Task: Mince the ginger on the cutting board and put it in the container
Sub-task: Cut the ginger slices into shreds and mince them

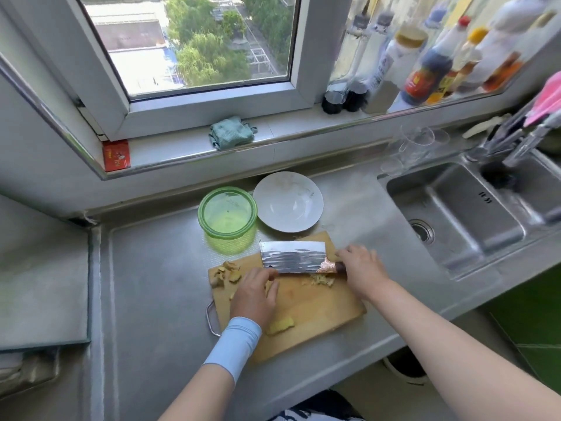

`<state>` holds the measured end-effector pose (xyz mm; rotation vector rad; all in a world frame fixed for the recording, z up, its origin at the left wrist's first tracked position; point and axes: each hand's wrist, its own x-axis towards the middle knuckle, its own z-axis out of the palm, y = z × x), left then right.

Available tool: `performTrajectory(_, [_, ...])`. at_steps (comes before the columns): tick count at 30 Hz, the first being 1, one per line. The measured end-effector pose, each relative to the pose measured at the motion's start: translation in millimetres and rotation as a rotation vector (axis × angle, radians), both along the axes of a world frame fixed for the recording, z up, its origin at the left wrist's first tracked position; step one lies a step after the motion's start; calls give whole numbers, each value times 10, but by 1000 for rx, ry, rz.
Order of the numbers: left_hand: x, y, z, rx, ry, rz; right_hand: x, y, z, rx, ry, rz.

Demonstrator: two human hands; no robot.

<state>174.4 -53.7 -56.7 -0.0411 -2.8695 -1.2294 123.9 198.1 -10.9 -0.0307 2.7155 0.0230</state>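
A wooden cutting board point(306, 311) lies on the steel counter. My right hand point(361, 268) grips the handle of a cleaver point(293, 256), whose blade stands edge-down on the board. My left hand point(253, 294) presses a ginger piece against the board next to the blade. A small heap of minced ginger point(321, 280) lies under the handle end. Ginger peels and chunks point(226, 273) sit at the board's far left corner. Another ginger piece point(280, 326) rests near the front edge. A green transparent container point(227, 215) stands open behind the board.
A white plate point(288, 202) sits right of the green container. A steel sink point(455, 214) lies to the right, with glass cups point(416, 144) behind it. A green cloth point(232, 132) and sauce bottles point(425, 65) stand on the window sill.
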Motion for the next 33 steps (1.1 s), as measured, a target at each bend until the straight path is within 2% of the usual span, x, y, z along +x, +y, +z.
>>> performTrajectory(5, [12, 235, 11, 1, -7, 48, 48, 151, 40, -70, -101, 136])
performTrajectory(9, [98, 306, 106, 36, 6, 206, 62, 294, 7, -86, 40, 274])
performTrajectory(11, [117, 335, 162, 29, 52, 286, 48, 338, 56, -176, 66, 277])
performTrajectory(15, [137, 406, 232, 10, 130, 369, 56, 383, 206, -472, 15, -8])
performTrajectory(19, [86, 525, 311, -76, 203, 292, 63, 370, 336, -892, -241, -362])
performTrajectory(22, [-16, 581, 413, -79, 231, 214, 167, 315, 424, -1008, -339, -509])
performTrajectory(25, [-81, 480, 463, -48, 245, 142, 322, 225, 502, -971, -285, -417])
performTrajectory(28, [4, 177, 340, -52, 190, 45, 548, 70, 506, -722, -141, -279])
performTrajectory(33, [357, -350, -58, -79, 103, -104, 1032, -282, 378, -592, 22, -261])
